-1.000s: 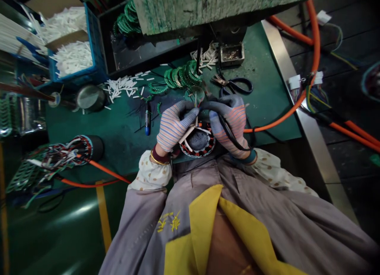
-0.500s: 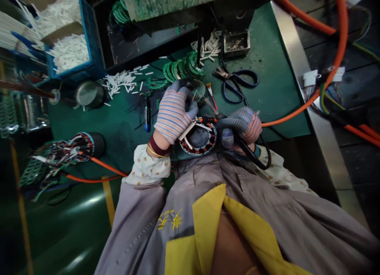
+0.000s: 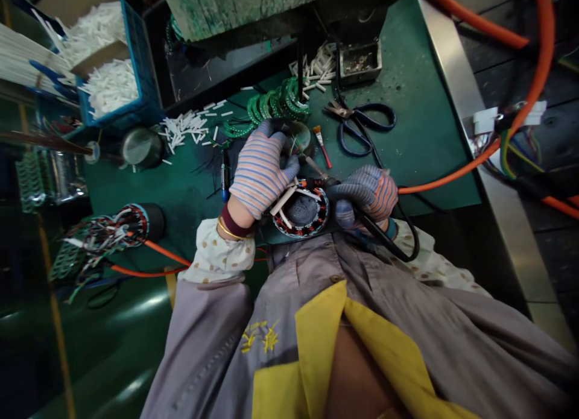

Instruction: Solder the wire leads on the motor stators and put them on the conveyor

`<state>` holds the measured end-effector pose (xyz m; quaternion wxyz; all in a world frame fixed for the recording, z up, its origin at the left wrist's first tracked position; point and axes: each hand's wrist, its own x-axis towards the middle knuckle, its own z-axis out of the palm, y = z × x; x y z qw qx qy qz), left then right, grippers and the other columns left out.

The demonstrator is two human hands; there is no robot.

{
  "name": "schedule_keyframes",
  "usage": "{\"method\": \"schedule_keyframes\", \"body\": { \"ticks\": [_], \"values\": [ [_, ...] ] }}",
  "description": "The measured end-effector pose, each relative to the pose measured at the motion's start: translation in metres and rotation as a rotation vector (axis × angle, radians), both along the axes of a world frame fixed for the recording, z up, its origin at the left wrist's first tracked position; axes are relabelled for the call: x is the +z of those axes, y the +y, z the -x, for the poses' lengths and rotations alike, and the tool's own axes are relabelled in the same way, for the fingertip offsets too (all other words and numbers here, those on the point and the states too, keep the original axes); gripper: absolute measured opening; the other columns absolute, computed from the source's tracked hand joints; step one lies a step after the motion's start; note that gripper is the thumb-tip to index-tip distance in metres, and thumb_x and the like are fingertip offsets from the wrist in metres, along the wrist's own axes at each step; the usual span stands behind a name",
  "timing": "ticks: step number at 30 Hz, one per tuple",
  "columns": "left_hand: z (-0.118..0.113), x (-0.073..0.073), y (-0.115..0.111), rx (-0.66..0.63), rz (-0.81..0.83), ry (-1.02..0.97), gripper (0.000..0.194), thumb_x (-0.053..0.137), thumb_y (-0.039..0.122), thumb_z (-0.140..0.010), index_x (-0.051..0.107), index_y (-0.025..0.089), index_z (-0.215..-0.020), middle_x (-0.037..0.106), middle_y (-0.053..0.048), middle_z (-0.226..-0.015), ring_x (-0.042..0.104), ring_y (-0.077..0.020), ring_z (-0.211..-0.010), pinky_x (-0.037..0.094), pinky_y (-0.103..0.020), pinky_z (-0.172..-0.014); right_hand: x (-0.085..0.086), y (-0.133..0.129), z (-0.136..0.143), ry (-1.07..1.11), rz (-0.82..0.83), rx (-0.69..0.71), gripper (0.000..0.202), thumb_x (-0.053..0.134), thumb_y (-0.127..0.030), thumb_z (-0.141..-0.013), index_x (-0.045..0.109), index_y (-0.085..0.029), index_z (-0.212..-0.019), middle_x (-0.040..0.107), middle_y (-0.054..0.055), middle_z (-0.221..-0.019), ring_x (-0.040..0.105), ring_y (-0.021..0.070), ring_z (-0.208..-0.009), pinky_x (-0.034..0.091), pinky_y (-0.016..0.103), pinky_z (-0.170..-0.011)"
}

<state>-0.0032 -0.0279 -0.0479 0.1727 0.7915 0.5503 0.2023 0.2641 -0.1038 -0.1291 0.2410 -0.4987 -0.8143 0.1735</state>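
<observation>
My left hand (image 3: 262, 169), in a striped glove, is closed in a pinch above the rim of a round wire-wound ring (image 3: 322, 217); thin wires show by its fingertips. My right hand (image 3: 368, 196), gloved too, is wrapped round a soldering iron (image 3: 332, 181) with a black cord. The iron's metal tip points up and left, towards the left fingertips. White sleeves (image 3: 284, 201) lie on the ring's upper left edge. A small round dish (image 3: 299, 138) stands just behind the left fingers.
Scissors (image 3: 362, 120) and a red brush (image 3: 322, 146) lie behind my right hand. Green strips (image 3: 278, 102), loose white tubes (image 3: 184, 129) and a metal tin (image 3: 142, 149) are further back. Another wired ring (image 3: 136, 223) sits left. An orange hose (image 3: 452, 173) crosses the right.
The view has shifted slightly. The iron's tip has moved a little left and down, away from the brush. Both hands keep nearly the same pose.
</observation>
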Motion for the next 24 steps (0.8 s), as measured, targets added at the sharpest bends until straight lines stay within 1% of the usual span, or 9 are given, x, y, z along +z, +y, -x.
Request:
{"method": "schedule_keyframes", "body": {
  "ticks": [5,8,11,13,16,19,21,22,24],
  "values": [
    [0.002,-0.005,-0.001,0.041,-0.019,-0.016,0.021,0.094,0.034,-0.103,0.074,0.028,-0.107,0.076,-0.012,-0.136,0.074,-0.0390,-0.140,0.067,-0.057,-0.127,-0.002,-0.001,0.000,0.030,0.017,0.001,0.049,0.055,-0.072,-0.103,0.090,-0.038,-0.100,0.077,0.012,-0.085,0.076,0.0382,-0.101,0.060,0.052,-0.091],
    [0.000,-0.004,-0.001,0.056,-0.008,-0.024,0.021,0.095,0.030,-0.100,0.075,0.028,-0.106,0.078,-0.011,-0.136,0.075,-0.0380,-0.137,0.069,-0.054,-0.125,-0.005,-0.003,-0.002,0.052,-0.015,-0.002,0.049,0.056,-0.071,-0.104,0.091,-0.038,-0.100,0.078,0.011,-0.087,0.078,0.0377,-0.099,0.061,0.053,-0.093],
    [0.000,-0.002,-0.001,0.026,-0.014,0.003,0.020,0.094,0.028,-0.098,0.077,0.027,-0.108,0.079,-0.012,-0.139,0.076,-0.0377,-0.134,0.069,-0.054,-0.124,-0.010,-0.004,0.000,0.076,-0.080,-0.069,0.059,0.048,-0.076,-0.108,0.092,-0.037,-0.097,0.078,0.011,-0.084,0.077,0.0368,-0.096,0.061,0.052,-0.092],
    [0.001,-0.001,-0.001,0.001,-0.023,0.024,0.017,0.092,0.028,-0.099,0.078,0.026,-0.109,0.078,-0.013,-0.139,0.077,-0.0373,-0.133,0.069,-0.053,-0.123,-0.013,-0.003,0.002,0.145,-0.154,-0.104,0.069,0.041,-0.079,-0.112,0.091,-0.035,-0.094,0.077,0.011,-0.081,0.075,0.0350,-0.091,0.060,0.050,-0.089],
    [0.003,-0.003,0.001,-0.017,-0.035,0.030,0.018,0.091,0.030,-0.102,0.076,0.025,-0.111,0.077,-0.012,-0.139,0.077,-0.0373,-0.133,0.068,-0.054,-0.124,-0.012,0.002,0.004,0.269,-0.324,-0.089,0.076,0.036,-0.080,-0.118,0.089,-0.033,-0.088,0.072,0.009,-0.074,0.070,0.0299,-0.080,0.053,0.045,-0.079],
    [0.005,-0.009,0.001,-0.020,-0.058,0.020,0.022,0.093,0.034,-0.103,0.075,0.025,-0.111,0.076,-0.012,-0.140,0.076,-0.0375,-0.134,0.068,-0.054,-0.124,-0.008,0.008,0.004,0.299,-0.502,-0.048,0.065,0.044,-0.068,-0.122,0.089,-0.032,-0.091,0.070,0.005,-0.074,0.065,0.0250,-0.076,0.045,0.041,-0.072],
    [0.006,-0.012,0.001,-0.018,-0.067,0.011,0.023,0.095,0.034,-0.105,0.074,0.025,-0.110,0.075,-0.012,-0.139,0.076,-0.0371,-0.134,0.067,-0.054,-0.124,-0.007,0.008,0.004,0.329,-0.567,-0.014,0.054,0.050,-0.061,-0.121,0.089,-0.032,-0.097,0.070,0.003,-0.075,0.064,0.0232,-0.076,0.043,0.040,-0.070],
    [0.006,-0.013,0.000,-0.014,-0.069,0.007,0.023,0.095,0.034,-0.105,0.074,0.025,-0.109,0.075,-0.012,-0.140,0.075,-0.0370,-0.134,0.067,-0.054,-0.124,-0.008,0.007,0.004,0.347,-0.557,-0.007,0.052,0.052,-0.062,-0.120,0.089,-0.033,-0.098,0.070,0.002,-0.075,0.064,0.0230,-0.076,0.042,0.040,-0.071],
    [0.004,-0.015,-0.002,-0.003,-0.079,-0.004,0.024,0.095,0.035,-0.106,0.073,0.026,-0.110,0.074,-0.011,-0.140,0.075,-0.0369,-0.136,0.066,-0.055,-0.126,-0.010,0.003,0.006,0.350,-0.435,-0.040,0.058,0.049,-0.071,-0.118,0.089,-0.033,-0.099,0.071,0.004,-0.078,0.066,0.0245,-0.081,0.045,0.041,-0.075]
  ]
}}
